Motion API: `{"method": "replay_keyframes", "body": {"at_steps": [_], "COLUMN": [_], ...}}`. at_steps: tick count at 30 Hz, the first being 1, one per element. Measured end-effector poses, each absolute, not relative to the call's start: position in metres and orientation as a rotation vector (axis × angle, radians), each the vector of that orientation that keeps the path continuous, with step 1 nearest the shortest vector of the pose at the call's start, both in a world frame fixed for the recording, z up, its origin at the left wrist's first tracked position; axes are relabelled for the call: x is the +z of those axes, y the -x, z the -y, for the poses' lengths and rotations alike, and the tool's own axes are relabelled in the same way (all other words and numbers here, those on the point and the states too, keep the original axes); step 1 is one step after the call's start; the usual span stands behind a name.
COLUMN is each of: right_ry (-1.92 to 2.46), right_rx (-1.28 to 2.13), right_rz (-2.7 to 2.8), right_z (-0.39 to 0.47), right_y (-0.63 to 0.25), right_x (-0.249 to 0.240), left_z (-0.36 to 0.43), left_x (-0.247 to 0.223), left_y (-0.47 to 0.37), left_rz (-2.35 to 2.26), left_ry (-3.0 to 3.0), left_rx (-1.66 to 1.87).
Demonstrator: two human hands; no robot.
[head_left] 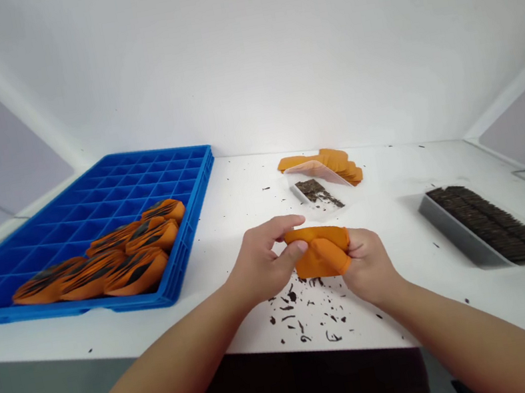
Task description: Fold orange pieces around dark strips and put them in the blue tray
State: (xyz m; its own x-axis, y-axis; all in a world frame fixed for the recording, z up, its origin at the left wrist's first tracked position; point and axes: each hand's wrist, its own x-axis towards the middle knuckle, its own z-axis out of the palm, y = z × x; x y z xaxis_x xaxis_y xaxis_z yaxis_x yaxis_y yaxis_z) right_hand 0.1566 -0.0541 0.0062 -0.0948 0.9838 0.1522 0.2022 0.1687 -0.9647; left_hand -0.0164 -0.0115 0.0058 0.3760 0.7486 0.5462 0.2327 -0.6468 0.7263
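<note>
- Orange pouch [320, 250] sits between both hands just above the white bench [243, 200], near its front edge.
- Left hand [261, 264] pinches the pouch's upper left edge; its grip is clenched on the fabric between thumb and fingers.
- Right hand [370, 262] grasps the pouch from the right side, fingers curled round its folded body.
- Dark loose flakes [309, 317] lie scattered on the bench right below the hands.
- Blue compartment tray [91, 206] rests on the left of the bench, well apart from the hands; a cluster of filled orange pouches [111, 260] with dark streaks lies across its near cells.
- Stack of flat orange pouches [338, 163] lies farther back, touching a small clear tray [315, 190] that holds some dark flakes.
- Grey tray [451, 231] on the right is heaped with the same dark material.
</note>
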Motion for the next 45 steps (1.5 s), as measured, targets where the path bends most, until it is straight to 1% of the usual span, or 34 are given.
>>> {"method": "replay_keyframes", "body": {"at_steps": [4, 8, 13, 17, 22, 25, 29, 34, 39, 42, 45], "right_ry": [1.219, 1.235, 1.314, 1.33, 1.352, 1.317, 1.321, 1.338, 1.189, 1.182, 1.36], "right_rx": [1.032, 1.008, 0.749, 0.502, 0.323, 0.314, 0.43, 0.433, 0.47, 0.348, 0.21], "right_rz": [1.384, 1.392, 1.573, 1.77, 1.93, 1.967, 1.951, 1.917, 1.812, 1.703, 1.498], "right_z": [0.054, 0.053, 0.053, 0.052, 0.048, 0.048, 0.05, 0.053, 0.054, 0.053, 0.042], "right_y": [-0.155, -0.155, -0.156, -0.159, -0.161, -0.163, -0.164, -0.163, -0.164, -0.17, -0.182], "right_x": [0.005, 0.003, 0.007, 0.007, 0.002, 0.0, 0.0, 0.002, 0.002, 0.001, 0.006], "left_z": [0.013, 0.012, 0.013, 0.015, 0.014, 0.012, 0.01, 0.012, 0.014, 0.012, 0.008], "left_x": [0.006, 0.007, 0.009, 0.012, 0.018, 0.022, 0.025, 0.022, 0.017, 0.019, 0.019], "left_y": [0.015, 0.014, 0.015, 0.015, 0.016, 0.019, 0.023, 0.027, 0.026, 0.027, 0.03], "left_rz": [-0.641, -0.566, -0.616, -0.68, -0.754, -0.792, -0.937, -0.8, -0.907, -1.047, -1.303], "left_ry": [-2.235, -2.379, -2.481, -2.487, -2.431, -2.388, -2.387, -2.234, -2.203, -2.342, -2.489], "left_rx": [1.362, 1.422, 1.406, 1.269, 0.913, 0.775, 0.648, 0.641, 0.667, 0.707, 0.764]}}
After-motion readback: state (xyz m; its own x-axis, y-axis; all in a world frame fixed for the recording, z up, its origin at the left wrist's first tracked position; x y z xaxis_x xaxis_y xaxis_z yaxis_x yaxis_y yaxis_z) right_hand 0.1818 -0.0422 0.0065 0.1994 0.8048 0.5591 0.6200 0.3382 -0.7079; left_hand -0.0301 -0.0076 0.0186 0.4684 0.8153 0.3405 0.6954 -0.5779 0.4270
